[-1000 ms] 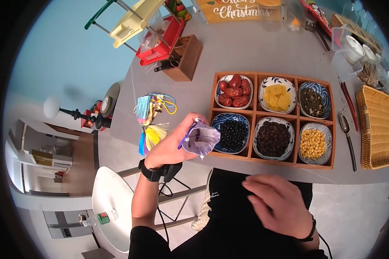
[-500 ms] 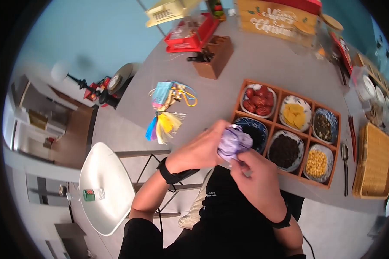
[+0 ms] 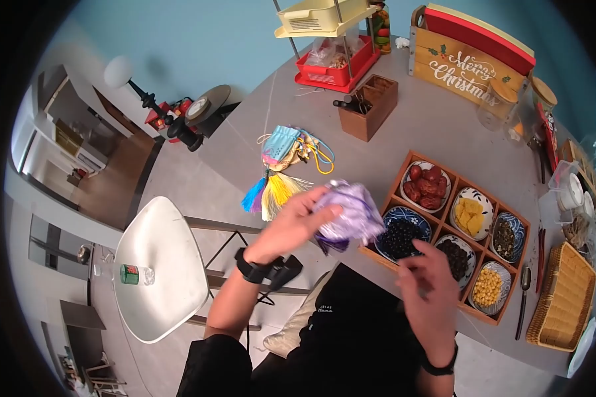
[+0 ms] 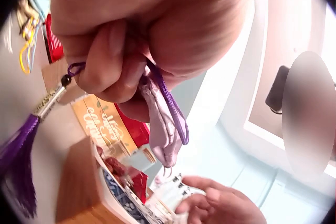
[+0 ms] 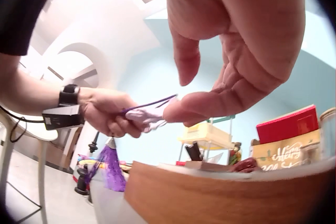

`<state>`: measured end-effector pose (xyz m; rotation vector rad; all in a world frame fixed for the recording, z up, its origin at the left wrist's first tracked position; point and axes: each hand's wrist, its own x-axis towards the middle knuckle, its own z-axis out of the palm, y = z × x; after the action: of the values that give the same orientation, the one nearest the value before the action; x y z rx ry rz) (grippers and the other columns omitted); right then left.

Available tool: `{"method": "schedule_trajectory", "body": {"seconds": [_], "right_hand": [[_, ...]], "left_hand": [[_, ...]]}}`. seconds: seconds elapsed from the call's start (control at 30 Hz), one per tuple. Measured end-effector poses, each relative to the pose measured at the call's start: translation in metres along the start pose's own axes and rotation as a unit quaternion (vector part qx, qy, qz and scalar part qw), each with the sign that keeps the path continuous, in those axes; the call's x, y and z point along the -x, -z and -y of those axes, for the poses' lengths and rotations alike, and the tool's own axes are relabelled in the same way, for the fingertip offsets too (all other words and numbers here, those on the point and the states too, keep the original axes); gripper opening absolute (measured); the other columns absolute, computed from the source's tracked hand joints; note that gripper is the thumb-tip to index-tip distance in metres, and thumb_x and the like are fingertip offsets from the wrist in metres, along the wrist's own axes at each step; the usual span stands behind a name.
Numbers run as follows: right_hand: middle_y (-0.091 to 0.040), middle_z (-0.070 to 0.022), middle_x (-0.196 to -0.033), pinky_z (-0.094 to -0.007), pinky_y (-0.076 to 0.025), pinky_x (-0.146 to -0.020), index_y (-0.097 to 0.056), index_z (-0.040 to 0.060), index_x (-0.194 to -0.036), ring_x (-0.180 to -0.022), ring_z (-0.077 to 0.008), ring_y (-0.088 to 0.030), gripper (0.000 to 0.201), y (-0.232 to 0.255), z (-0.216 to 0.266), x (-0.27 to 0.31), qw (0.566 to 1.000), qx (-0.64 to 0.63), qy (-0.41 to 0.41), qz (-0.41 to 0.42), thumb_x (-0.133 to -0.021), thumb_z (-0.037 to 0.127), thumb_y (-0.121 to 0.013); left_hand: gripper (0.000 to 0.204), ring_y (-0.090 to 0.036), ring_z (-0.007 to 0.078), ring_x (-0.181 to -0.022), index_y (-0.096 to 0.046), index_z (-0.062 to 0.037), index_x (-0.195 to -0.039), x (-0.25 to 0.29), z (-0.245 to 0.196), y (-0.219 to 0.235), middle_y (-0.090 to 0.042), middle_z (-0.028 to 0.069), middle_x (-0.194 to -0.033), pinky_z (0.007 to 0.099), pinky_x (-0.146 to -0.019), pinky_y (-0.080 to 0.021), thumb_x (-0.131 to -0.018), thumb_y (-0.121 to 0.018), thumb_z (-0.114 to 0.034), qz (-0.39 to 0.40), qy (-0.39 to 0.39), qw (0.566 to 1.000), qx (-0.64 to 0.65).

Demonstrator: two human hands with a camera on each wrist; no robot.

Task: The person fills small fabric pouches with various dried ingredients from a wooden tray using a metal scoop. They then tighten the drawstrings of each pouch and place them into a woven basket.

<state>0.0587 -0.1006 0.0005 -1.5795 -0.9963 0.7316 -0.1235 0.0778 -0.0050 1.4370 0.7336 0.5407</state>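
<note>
My left hand [image 3: 291, 228] pinches a shiny lilac drawstring pouch [image 3: 351, 215] between thumb and fingers, close by the box's near left corner. From the pouch hang a purple cord [image 4: 170, 100] and a purple tassel [image 4: 21, 155]. My right hand [image 3: 427, 291] hovers, fingers loosely bent and holding nothing, over the near side of a wooden compartment box [image 3: 404, 266]. Small dishes in the box hold black beans [image 3: 404, 239], dark brown beans or seeds [image 3: 454, 257], yellow kernels [image 3: 487, 286], red dates [image 3: 425, 187], yellow slices [image 3: 470, 216] and dried leafy bits [image 3: 504, 239].
Other tasselled pouches [image 3: 281, 149] lie on the table left of the box. To its right are a spoon [image 3: 524, 291], dark red chopsticks [image 3: 540, 255] and a wicker tray [image 3: 564, 298]. Behind stand a wooden holder [image 3: 371, 112], a tiered rack [image 3: 328, 73] and a Christmas crate [image 3: 463, 73].
The pouch, mouth up and open a second ago, now lies tilted sideways in my left hand. My right hand came up to it, then moved away right. The head view has turned.
</note>
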Motion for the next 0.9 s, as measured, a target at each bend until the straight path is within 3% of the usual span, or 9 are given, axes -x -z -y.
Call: {"method": "schedule_trajectory", "body": {"seconds": [0.17,0.3,0.37,0.4,0.57,0.67,0.73,0.83,0.9], "right_hand": [[-0.064,-0.0065,-0.089,-0.0225,-0.050,-0.066,-0.058,0.0017,-0.118,-0.071,-0.0096,-0.061,0.026,0.068,-0.012,0.036,0.987,0.031,-0.050,-0.150,-0.092,0.005,-0.055],[-0.064,-0.0052,-0.088,-0.0202,-0.041,-0.061,-0.058,0.0009,-0.118,-0.066,-0.0075,-0.056,0.025,0.127,-0.033,0.056,0.952,0.115,-0.035,-0.282,-0.096,0.012,-0.051],[-0.063,-0.0040,-0.087,-0.0210,-0.038,-0.060,-0.059,0.0009,-0.118,-0.065,-0.0066,-0.054,0.028,0.158,-0.051,0.072,0.936,0.143,-0.063,-0.315,-0.098,0.020,-0.052],[-0.063,-0.0037,-0.086,-0.0212,-0.038,-0.060,-0.060,0.0008,-0.113,-0.065,-0.0067,-0.054,0.027,0.167,-0.055,0.078,0.931,0.157,-0.070,-0.323,-0.098,0.021,-0.053],[-0.055,-0.0016,-0.070,-0.0229,-0.038,-0.059,-0.060,0.0009,-0.089,-0.063,-0.0077,-0.050,0.030,0.222,-0.087,0.106,0.930,0.239,-0.081,-0.268,-0.100,0.026,-0.050],[-0.053,-0.0019,-0.068,-0.0233,-0.040,-0.058,-0.056,0.0008,-0.118,-0.061,-0.0079,-0.048,0.026,0.197,-0.071,0.103,0.920,0.232,-0.073,-0.306,-0.101,0.018,-0.046],[-0.053,-0.0028,-0.070,-0.0223,-0.041,-0.058,-0.038,0.0053,-0.143,-0.061,-0.0080,-0.048,0.043,0.190,-0.067,0.099,0.922,0.221,-0.078,-0.307,-0.101,0.011,-0.042],[-0.063,-0.0091,-0.087,-0.0247,-0.047,-0.071,-0.058,-0.0030,-0.121,-0.074,-0.0139,-0.057,0.028,0.159,-0.036,0.096,0.928,0.163,-0.095,-0.320,-0.096,0.009,-0.052],[-0.062,-0.0085,-0.086,-0.0249,-0.047,-0.071,-0.055,-0.0025,-0.125,-0.075,-0.0136,-0.057,0.031,0.152,-0.028,0.093,0.938,0.153,-0.087,-0.299,-0.096,0.009,-0.052]], "left_hand": [[0.030,-0.060,0.0068,-0.089,-0.057,0.0010,-0.116,-0.013,-0.019,0.057,-0.065,0.0032,-0.101,0.0230,-0.081,-0.048,-0.095,-0.060,-0.020,-0.147,-0.017,0.989,-0.009],[0.034,-0.062,0.0122,-0.088,-0.055,0.0034,-0.117,-0.040,0.009,0.094,-0.065,0.0079,-0.100,0.0294,-0.077,-0.049,-0.095,-0.059,-0.023,-0.141,0.031,0.989,-0.013],[0.039,-0.064,0.0229,-0.086,-0.054,0.0051,-0.117,-0.045,0.034,0.103,-0.064,0.0166,-0.102,0.0356,-0.077,-0.049,-0.093,-0.061,-0.024,-0.226,-0.062,0.889,-0.393],[0.045,-0.062,0.0329,-0.089,-0.052,0.0043,-0.119,-0.044,0.031,0.096,-0.061,0.0220,-0.103,0.0400,-0.079,-0.049,-0.089,-0.065,-0.026,-0.249,-0.116,0.852,-0.446],[0.047,-0.059,0.0361,-0.094,-0.054,0.0021,-0.119,-0.042,0.028,0.049,-0.059,0.0205,-0.103,0.0415,-0.082,-0.049,-0.084,-0.069,-0.026,-0.188,-0.132,0.836,-0.498],[0.036,-0.060,0.0361,-0.090,-0.056,0.0003,-0.111,-0.055,0.043,0.046,-0.059,0.0171,-0.098,0.0429,-0.078,-0.049,-0.084,-0.067,-0.021,-0.168,-0.140,0.728,-0.649],[0.034,-0.060,0.0363,-0.090,-0.056,0.0000,-0.110,-0.062,0.053,0.053,-0.059,0.0173,-0.097,0.0437,-0.078,-0.049,-0.084,-0.066,-0.020,-0.168,-0.138,0.735,-0.642],[0.025,-0.061,0.0359,-0.088,-0.059,-0.0007,-0.105,-0.054,0.041,0.051,-0.061,0.0175,-0.092,0.0406,-0.078,-0.050,-0.085,-0.064,-0.015,-0.174,-0.134,0.766,-0.604],[0.018,-0.064,0.0302,-0.087,-0.061,-0.0007,-0.100,-0.040,0.027,0.051,-0.064,0.0167,-0.089,0.0346,-0.078,-0.050,-0.088,-0.063,-0.014,-0.238,-0.153,0.832,-0.478]]}}
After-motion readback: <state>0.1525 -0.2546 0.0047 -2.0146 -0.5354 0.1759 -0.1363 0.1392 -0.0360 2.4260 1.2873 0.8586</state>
